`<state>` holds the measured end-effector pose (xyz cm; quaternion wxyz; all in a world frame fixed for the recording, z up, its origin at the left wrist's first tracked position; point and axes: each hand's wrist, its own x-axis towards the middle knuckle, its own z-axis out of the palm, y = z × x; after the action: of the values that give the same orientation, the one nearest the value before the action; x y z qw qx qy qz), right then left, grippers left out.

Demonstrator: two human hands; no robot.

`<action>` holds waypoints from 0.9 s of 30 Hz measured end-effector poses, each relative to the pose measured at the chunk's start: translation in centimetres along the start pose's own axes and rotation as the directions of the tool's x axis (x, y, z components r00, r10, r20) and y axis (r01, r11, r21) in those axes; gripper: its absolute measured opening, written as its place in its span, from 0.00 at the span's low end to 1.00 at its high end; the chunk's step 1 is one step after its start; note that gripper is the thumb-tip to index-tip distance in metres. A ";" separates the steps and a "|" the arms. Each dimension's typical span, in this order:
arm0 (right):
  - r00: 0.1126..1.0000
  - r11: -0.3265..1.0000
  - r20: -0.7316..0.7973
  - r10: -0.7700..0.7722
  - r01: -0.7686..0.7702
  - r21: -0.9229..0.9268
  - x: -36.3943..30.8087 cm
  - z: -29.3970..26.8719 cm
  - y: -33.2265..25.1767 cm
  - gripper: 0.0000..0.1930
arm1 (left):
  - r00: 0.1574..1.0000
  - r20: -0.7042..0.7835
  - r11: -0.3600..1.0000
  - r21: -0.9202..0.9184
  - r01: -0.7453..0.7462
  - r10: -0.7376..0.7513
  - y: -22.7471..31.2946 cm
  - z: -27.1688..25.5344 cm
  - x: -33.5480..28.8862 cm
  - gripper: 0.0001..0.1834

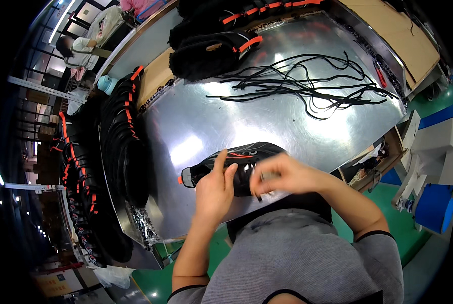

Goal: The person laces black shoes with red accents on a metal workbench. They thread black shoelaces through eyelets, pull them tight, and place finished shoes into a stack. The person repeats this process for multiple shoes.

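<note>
A black shoe upper with red trim lies on its side at the near edge of the metal table, its grey-lined heel end toward the left. My left hand grips it near the heel, index finger stretched along it and thumb apart. Over the toe half, my right hand is closed in a pinch, slightly blurred. A short black shoelace end shows just below its fingertips; the rest of that lace is hidden. Farther back, several loose black shoelaces lie in a tangle.
Rows of black shoe uppers with red tabs stand along the left side. More uppers sit at the back. A red-handled tool lies by the right rim of the metal table. A person is far left.
</note>
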<state>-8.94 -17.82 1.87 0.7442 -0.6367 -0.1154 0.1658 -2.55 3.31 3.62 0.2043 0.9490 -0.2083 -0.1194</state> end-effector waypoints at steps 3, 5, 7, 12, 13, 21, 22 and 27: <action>0.913 0.986 -0.408 0.007 -0.074 -0.149 3.1 -0.8 2.4 0.05 | 0.987 -0.145 0.996 0.070 -0.063 0.073 0.3 1.0 -0.4 0.20; 0.907 0.969 -0.421 -0.017 -0.088 -0.229 4.0 -0.3 2.7 0.04 | 0.960 -0.272 0.998 0.022 -0.059 0.063 0.1 1.9 -0.7 0.18; 0.906 0.936 -0.414 -0.092 -0.062 -0.345 4.2 0.5 3.1 0.04 | 0.911 -0.377 0.984 0.002 -0.178 0.166 0.0 2.6 -0.6 0.17; 0.923 0.926 -0.364 -0.122 -0.025 -0.376 4.0 0.5 4.2 0.10 | 0.832 -0.493 0.965 0.070 -0.254 0.255 -0.2 3.6 -0.4 0.18; 0.915 0.941 -0.383 -0.127 -0.011 -0.339 3.6 0.5 4.1 0.12 | 0.810 -0.513 0.956 0.082 -0.283 0.284 -0.2 3.6 -0.3 0.19; 0.948 0.820 -0.304 -0.098 -0.096 -0.564 -0.2 0.0 1.6 0.12 | 0.825 -0.508 0.962 0.027 -0.273 0.248 -0.1 3.5 -0.6 0.20; 0.950 0.788 -0.280 -0.140 -0.064 -0.612 -0.2 0.1 1.4 0.11 | 0.821 -0.512 0.960 0.024 -0.281 0.253 -0.1 3.4 -0.7 0.20; 0.972 0.686 -0.225 -0.062 -0.122 -0.717 0.8 0.0 0.6 0.13 | 0.815 -0.509 0.952 0.031 -0.303 0.276 -0.4 3.5 -0.7 0.21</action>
<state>-8.31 -17.43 1.27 0.4366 -0.8956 -0.0736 0.0434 -4.15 2.76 0.49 0.2921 0.8982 -0.2858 0.1618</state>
